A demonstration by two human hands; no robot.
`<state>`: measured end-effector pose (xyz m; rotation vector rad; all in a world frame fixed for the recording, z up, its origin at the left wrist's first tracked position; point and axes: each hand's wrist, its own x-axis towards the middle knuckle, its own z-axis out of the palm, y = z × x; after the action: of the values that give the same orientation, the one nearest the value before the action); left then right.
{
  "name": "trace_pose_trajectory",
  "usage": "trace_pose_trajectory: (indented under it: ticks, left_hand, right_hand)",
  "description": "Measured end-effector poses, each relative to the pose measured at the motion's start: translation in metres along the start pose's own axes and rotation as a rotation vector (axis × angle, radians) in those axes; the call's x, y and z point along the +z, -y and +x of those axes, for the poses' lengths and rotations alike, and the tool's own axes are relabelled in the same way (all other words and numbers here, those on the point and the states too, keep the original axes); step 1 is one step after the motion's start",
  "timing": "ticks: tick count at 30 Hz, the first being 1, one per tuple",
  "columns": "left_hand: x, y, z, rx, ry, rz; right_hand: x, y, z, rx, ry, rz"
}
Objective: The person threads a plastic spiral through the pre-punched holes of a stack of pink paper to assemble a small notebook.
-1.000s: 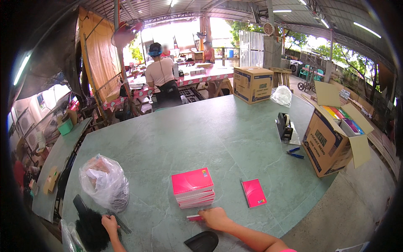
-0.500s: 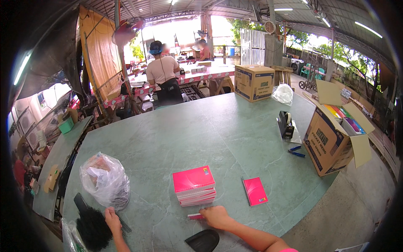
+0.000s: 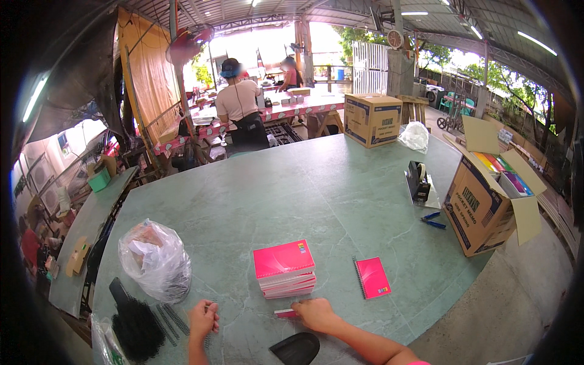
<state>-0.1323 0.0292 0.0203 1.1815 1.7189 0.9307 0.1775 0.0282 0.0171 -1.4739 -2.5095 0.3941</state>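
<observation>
My right hand (image 3: 313,313) is closed on one end of a small pink memo notebook (image 3: 286,313), held at the table just in front of a stack of pink notebooks (image 3: 284,261). My left hand (image 3: 204,317) has its fingers curled together around what looks like a thin dark spiral binding coil (image 3: 207,342), partly hidden by the hand. Left of that hand lie several loose coils (image 3: 167,319), beside a dense pile of black coils (image 3: 137,331). A single spiral-bound pink notebook (image 3: 372,278) rests right of the stack. Below my right hand sits a black scoop-shaped object (image 3: 295,348).
A clear plastic bag (image 3: 155,261) of scraps stands at left. Blue-handled pliers (image 3: 433,221), a black tape dispenser (image 3: 420,182) and an open carton (image 3: 477,207) occupy the right side. Farther back are a closed carton (image 3: 372,120) and a white plastic bag (image 3: 414,137). Two people work beyond the table.
My left hand has moved right, away from the black coil pile, with its fingers now curled together. My right hand stays on the small notebook. The view has shifted slightly.
</observation>
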Motion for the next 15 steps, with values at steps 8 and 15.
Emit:
trace_pose_trajectory:
  ticks: [8,15]
  left_hand:
    - [0.031,0.028,0.009,-0.242,0.394,-0.336]
    - [0.015,0.069,0.023,-0.259,0.4,-0.981]
  right_hand:
    - [-0.004,-0.002,0.006,0.043,0.03,0.013]
    - [0.003,-0.004,0.004,0.023,0.008,-0.03]
